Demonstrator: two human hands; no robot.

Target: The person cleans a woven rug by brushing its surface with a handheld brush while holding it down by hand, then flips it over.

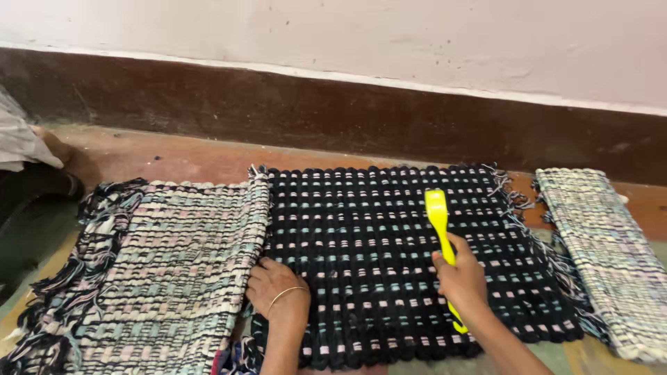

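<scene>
A dark woven rag mat (368,236) with pale blue and pink flecks lies on the floor in the middle. My right hand (460,278) grips the handle of a bright yellow plastic brush (438,212), whose head rests on the mat's upper right part. My left hand (278,292), wearing a thin bangle, presses flat where the dark mat meets a lighter woven mat (167,271) on the left.
A third pale woven mat (604,243) lies at the right. A dark brown skirting and whitish wall (417,42) run along the back. Another person's foot and cloth (28,149) show at the far left. Fringes stick out from the mats' edges.
</scene>
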